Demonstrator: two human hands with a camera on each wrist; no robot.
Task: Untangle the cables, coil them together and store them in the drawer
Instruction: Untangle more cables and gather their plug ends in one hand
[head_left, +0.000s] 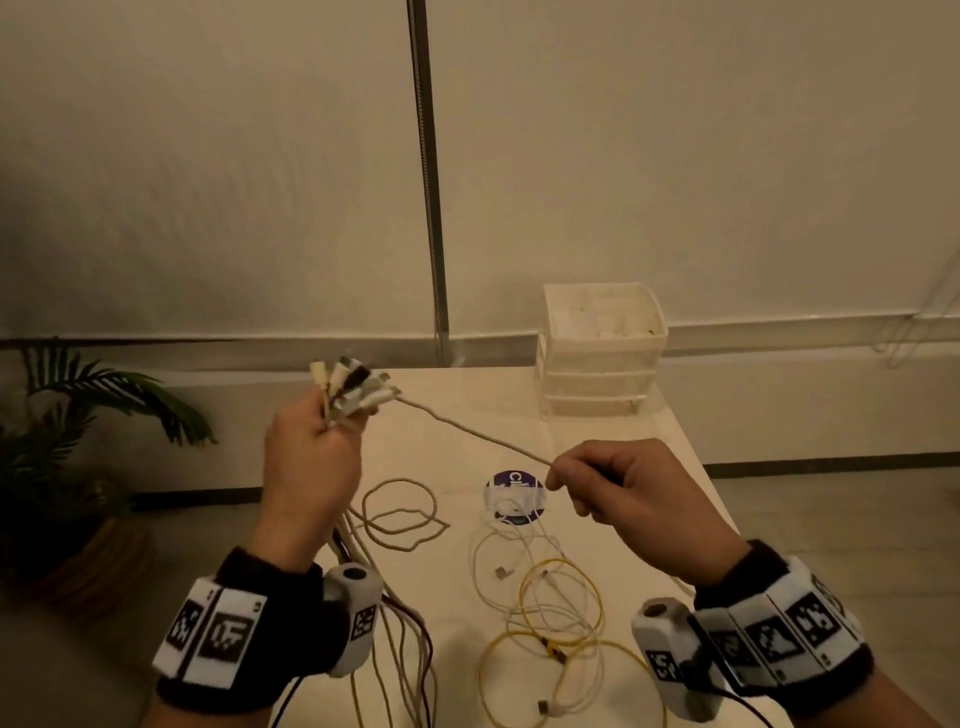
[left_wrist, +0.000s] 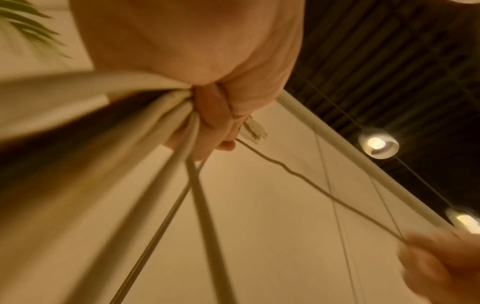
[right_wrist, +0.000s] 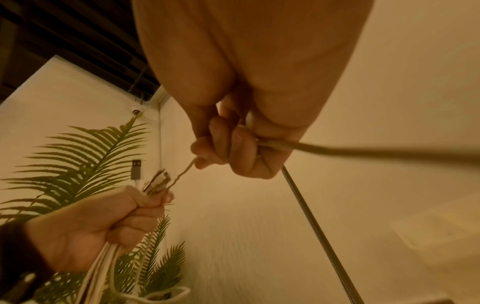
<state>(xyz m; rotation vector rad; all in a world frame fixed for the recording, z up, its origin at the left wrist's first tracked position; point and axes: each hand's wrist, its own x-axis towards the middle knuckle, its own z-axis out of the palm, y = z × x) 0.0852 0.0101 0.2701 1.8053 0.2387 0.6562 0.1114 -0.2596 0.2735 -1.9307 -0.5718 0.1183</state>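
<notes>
So the pale rectangular table (head_left: 613, 447) has bare room toward its far edge, where a white plastic drawer unit (head_left: 602, 358) sits at the back right corner. Left hand (head_left: 311, 457) is raised, fisted around a bunch of white cable ends (head_left: 353, 387). Right hand (head_left: 618, 486) pinches one thin beige cable (head_left: 467, 431) stretched between them, above loose yellow and white cables (head_left: 550, 618) lying on the tabletop.

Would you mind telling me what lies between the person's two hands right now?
One thin beige cable runs taut through the air from the bundle of plugs gripped in the left hand to the pinching right hand; the head view shows it best.
</notes>
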